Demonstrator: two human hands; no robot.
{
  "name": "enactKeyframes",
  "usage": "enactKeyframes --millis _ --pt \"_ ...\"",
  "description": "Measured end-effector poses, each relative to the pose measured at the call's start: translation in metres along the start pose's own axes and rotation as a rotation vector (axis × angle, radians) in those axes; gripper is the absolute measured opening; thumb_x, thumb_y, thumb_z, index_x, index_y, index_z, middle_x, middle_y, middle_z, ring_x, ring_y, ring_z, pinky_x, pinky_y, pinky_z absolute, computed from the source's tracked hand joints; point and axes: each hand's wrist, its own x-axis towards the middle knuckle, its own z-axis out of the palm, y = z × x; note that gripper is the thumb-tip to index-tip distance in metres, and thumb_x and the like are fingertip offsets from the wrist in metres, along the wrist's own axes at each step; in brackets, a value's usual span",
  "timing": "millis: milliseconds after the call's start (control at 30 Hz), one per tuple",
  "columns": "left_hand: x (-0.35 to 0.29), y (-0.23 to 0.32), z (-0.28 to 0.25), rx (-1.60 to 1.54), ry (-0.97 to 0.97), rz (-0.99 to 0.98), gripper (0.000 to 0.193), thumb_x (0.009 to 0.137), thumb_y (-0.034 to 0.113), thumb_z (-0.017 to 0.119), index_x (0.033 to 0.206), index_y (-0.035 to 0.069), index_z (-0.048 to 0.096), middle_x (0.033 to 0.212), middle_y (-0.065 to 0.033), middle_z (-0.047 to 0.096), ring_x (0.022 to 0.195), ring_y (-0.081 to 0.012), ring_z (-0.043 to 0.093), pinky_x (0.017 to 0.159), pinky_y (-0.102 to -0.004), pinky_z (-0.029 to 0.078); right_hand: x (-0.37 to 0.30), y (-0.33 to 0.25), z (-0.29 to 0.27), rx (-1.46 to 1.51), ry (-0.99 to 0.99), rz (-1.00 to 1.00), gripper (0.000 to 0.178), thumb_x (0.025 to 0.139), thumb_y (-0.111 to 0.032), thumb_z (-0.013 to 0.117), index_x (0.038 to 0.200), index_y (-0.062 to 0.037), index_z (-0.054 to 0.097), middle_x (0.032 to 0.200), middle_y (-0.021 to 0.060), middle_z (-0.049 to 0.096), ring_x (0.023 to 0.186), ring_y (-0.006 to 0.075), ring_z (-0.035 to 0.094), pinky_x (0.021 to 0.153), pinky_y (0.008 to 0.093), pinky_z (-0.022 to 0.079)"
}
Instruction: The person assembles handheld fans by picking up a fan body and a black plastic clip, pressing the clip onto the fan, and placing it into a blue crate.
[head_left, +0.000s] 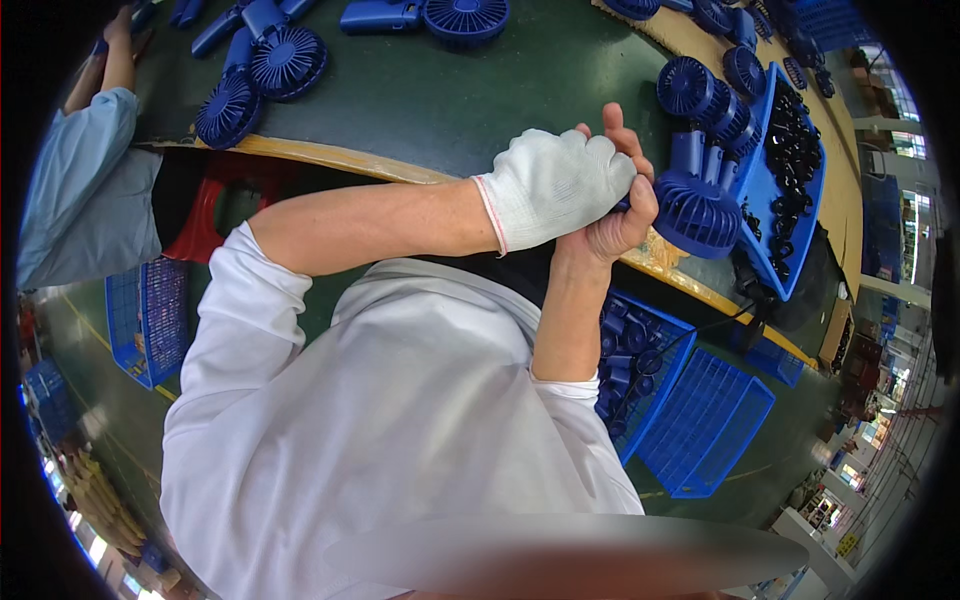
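Note:
My left hand (565, 185), in a white knitted glove with a red-edged cuff, is closed and pressed against my right hand. Bare, my right hand (622, 232) has its thumb bent inward and two fingers raised behind the glove. A sliver of a blue plastic part (621, 206) shows between the two hands; the rest is hidden by them, so its kind cannot be made out. Both hands are above the near edge of the green-topped table (400, 105). Just right of them, a blue handheld fan (700, 215) lies with its round grille toward me.
More blue fans (290, 62) lie at the table's far left. A blue tray (812, 215) of small black parts stands at right. Below the table are a crate of blue parts (630, 360) and another blue crate (710, 425). A red stool (200, 210) and a person's sleeve (105, 125) are at left.

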Motion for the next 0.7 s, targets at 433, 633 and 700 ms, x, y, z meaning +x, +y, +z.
enactKeyframes --millis 433,633,700 --pt "-0.016 -0.134 -0.037 0.041 0.223 -0.219 0.044 0.074 0.020 0.079 0.110 0.003 0.062 0.110 -0.0134 0.063 0.104 -0.0312 0.060 0.092 -0.0363 0.048 0.076 -0.085 -0.007 -1.599 0.101 -0.025 0.035 0.069 -0.022 0.083 0.085 0.0043 0.066 0.083 0.0124 0.070 0.073 0.0264 0.066 0.070 0.0366 0.052" --pt "-0.023 -0.171 -0.025 0.223 -0.069 -0.393 0.052 0.090 0.044 0.060 0.121 0.002 0.060 0.121 -0.0203 0.061 0.113 -0.0359 0.057 0.097 -0.0434 0.043 0.083 -0.082 -0.023 -2.486 -0.005 -0.247 0.043 0.070 -0.047 0.076 0.087 -0.0071 0.075 0.107 0.0120 0.056 0.109 0.0308 0.048 0.088 0.0460 0.040" --pt "-0.023 -0.178 -0.021 0.315 -0.050 -0.335 0.047 0.092 0.040 0.058 0.120 0.002 0.060 0.117 -0.0188 0.063 0.112 -0.0357 0.056 0.097 -0.0434 0.043 0.083 -0.087 -0.033 -2.382 0.025 -0.231 0.049 0.065 -0.049 0.080 0.088 -0.0059 0.074 0.115 0.0118 0.057 0.111 0.0332 0.049 0.088 0.0480 0.043"
